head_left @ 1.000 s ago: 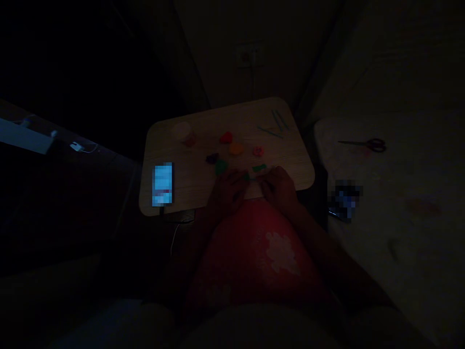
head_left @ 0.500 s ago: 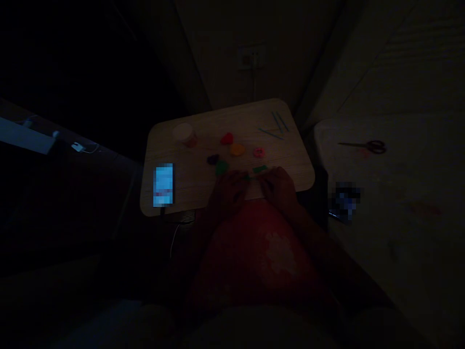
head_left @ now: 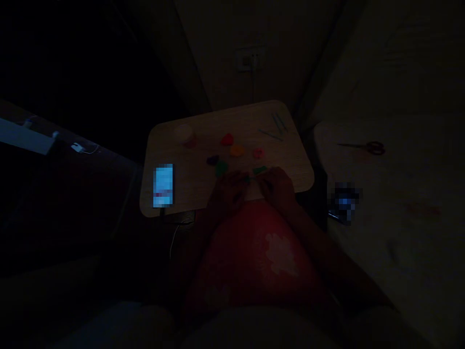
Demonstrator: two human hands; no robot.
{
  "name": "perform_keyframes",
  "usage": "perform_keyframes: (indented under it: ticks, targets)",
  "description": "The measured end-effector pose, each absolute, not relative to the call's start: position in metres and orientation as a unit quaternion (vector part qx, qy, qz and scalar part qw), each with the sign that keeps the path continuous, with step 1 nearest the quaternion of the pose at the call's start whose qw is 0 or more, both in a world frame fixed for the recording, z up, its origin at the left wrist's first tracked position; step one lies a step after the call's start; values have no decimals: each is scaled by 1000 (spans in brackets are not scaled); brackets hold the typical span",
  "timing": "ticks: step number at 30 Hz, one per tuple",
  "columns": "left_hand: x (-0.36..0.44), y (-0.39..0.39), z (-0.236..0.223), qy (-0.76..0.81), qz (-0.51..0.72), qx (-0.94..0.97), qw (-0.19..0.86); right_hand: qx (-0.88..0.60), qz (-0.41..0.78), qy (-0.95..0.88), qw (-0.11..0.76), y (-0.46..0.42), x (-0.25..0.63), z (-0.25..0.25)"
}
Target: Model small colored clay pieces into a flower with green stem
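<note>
In the dim light, my left hand (head_left: 229,190) and my right hand (head_left: 279,188) rest at the near edge of a small wooden-topped table (head_left: 189,184). A thin green strip (head_left: 251,178) spans between their fingertips, with fingers of both closed on its ends. Just beyond my right fingers lies a flat green piece (head_left: 260,170). Past my left fingers sit a green lump (head_left: 221,168) and a dark purple lump (head_left: 212,160), all looking like modelling clay. Farther back are an orange lump (head_left: 237,150), a red lump (head_left: 227,139) and a pink ring-like piece (head_left: 258,153).
A lit phone (head_left: 162,185) lies at the table's left, a pale-lidded tub (head_left: 184,134) behind it. Several thin sticks (head_left: 278,126) lie at the back right. On the pale surface to the right are scissors (head_left: 370,148) and a dark device (head_left: 344,201).
Both hands stay in nearly the same place, with only slight finger movement. The picture has grown a little darker. The pieces on the table have not visibly moved.
</note>
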State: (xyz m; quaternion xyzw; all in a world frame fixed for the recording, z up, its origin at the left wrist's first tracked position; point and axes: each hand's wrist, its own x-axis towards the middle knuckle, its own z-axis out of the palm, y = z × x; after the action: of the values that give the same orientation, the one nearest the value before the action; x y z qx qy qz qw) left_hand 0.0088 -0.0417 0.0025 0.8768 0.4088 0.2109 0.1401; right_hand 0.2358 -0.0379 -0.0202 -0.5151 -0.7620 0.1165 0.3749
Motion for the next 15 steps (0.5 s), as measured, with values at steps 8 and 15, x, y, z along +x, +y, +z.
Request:
perform_keyframes:
  ticks: [8, 15]
  targets:
    - [9, -40, 1, 405, 220, 876, 139, -516, 114, -754, 389, -37, 234, -20]
    - [9, -41, 2, 409, 234, 872, 135, -514, 118, -752, 396, -36, 235, -20]
